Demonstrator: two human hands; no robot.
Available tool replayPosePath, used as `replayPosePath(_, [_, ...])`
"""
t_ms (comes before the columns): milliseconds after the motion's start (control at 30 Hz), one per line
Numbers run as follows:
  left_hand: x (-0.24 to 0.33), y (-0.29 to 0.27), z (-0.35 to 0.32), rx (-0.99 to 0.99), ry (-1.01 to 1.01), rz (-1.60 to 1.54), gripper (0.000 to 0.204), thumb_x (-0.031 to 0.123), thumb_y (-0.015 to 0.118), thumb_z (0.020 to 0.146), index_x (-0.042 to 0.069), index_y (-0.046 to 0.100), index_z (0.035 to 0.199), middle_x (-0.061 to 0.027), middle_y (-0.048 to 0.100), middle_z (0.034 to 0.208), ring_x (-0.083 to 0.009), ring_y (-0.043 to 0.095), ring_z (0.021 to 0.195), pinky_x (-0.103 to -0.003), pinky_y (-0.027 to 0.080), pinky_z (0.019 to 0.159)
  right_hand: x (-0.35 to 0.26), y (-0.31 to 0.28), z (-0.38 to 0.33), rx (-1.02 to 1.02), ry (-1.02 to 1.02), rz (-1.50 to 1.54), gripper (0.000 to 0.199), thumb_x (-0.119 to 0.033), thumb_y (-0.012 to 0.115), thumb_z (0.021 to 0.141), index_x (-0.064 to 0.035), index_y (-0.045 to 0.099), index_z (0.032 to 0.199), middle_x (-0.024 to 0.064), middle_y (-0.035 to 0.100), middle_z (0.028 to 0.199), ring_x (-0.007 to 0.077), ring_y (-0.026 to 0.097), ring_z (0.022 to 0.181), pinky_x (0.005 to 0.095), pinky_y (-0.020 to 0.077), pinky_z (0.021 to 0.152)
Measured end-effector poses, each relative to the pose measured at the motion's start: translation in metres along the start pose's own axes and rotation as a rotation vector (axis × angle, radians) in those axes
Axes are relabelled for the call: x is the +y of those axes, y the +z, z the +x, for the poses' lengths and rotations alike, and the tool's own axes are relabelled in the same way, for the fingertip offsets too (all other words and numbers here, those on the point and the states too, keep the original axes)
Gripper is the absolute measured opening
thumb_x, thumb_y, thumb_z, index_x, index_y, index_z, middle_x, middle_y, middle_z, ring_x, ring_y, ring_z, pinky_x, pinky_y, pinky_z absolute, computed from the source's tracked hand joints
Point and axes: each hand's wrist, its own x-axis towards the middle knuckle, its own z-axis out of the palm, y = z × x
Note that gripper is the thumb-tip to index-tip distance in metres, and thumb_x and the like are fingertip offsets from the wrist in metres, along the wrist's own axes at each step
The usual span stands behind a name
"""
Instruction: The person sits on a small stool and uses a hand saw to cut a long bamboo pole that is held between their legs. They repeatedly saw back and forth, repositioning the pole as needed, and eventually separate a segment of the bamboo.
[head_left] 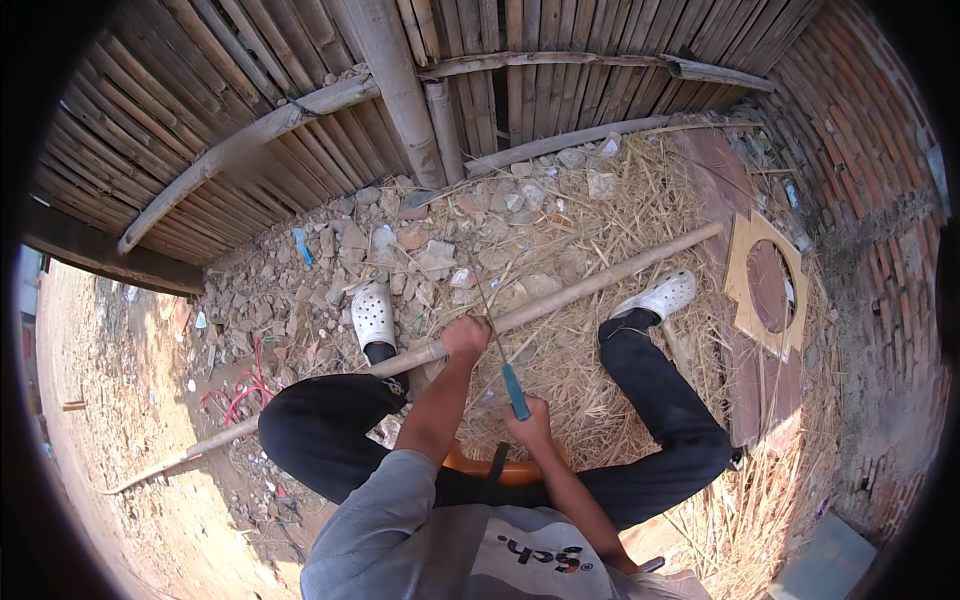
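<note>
A long wooden pole (590,285) runs slantwise in front of me, passing over my left leg. My left hand (466,338) is closed around it near the middle. In my right hand (534,422), the fingers are wrapped round the teal handle (515,390) of a long tool with a thin blade. That blade (492,318) crosses the pole just right of my left hand; it shows almost edge-on, so I cannot tell whether it has teeth or cuts into the wood.
An orange seat (515,472) is under me. Stones (435,258) and straw (640,190) cover the ground ahead, before a bamboo-slat wall (280,150). A wooden frame with a round hole (742,270) lies right, near a brick wall (850,130). Red cord (245,390) lies left.
</note>
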Motion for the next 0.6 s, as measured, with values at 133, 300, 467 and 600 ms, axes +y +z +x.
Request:
replayPosePath(133, [0.001, 0.021, 0.033, -0.041, -0.018, 0.004, 0.044, 0.039, 0.046, 0.086, 0.004, 0.073, 0.085, -0.0204, 0.071, 0.088, -0.0344, 0.07, 0.085, -0.044, 0.051, 0.082, 0.026, -0.027, -0.006, -0.06, -0.062, -0.204, 0.018, -0.008, 0.062, 0.076, 0.0002, 0.055, 0.062, 0.0072, 0.05, 0.05, 0.0121, 0.054, 0.05, 0.0327, 0.0443, 0.05])
replayPosePath(300, [0.01, 0.025, 0.044, 0.071, 0.057, 0.07, 0.044, 0.038, 0.046, 0.087, 0.004, 0.073, 0.083, -0.0185, 0.071, 0.084, -0.0345, 0.07, 0.079, -0.045, 0.051, 0.081, 0.009, -0.06, -0.053, 0.017, -0.088, -0.07, 0.015, -0.007, 0.063, 0.074, -0.0015, 0.056, 0.062, 0.0057, 0.051, 0.05, 0.0121, 0.051, 0.047, 0.0329, 0.0434, 0.05])
replayPosePath(467, [0.033, -0.005, 0.03, 0.039, 0.076, 0.016, 0.044, 0.038, 0.046, 0.087, 0.004, 0.073, 0.081, -0.0193, 0.071, 0.083, -0.0351, 0.07, 0.078, -0.046, 0.05, 0.079, 0.007, -0.007, 0.054, 0.046, -0.179, -0.094, 0.022, -0.011, 0.065, 0.075, 0.0, 0.052, 0.061, 0.0042, 0.049, 0.051, 0.0096, 0.046, 0.048, 0.0321, 0.0412, 0.048])
replayPosePath(600, [0.036, -0.007, 0.018, 0.052, 0.001, 0.013, 0.045, 0.038, 0.045, 0.087, 0.004, 0.073, 0.082, -0.0196, 0.071, 0.084, -0.0357, 0.07, 0.081, -0.045, 0.049, 0.081, -0.006, -0.05, -0.015, -0.039, -0.098, -0.167, 0.022, -0.012, 0.066, 0.076, -0.0002, 0.054, 0.061, 0.0057, 0.051, 0.052, 0.0101, 0.049, 0.049, 0.0316, 0.0429, 0.049])
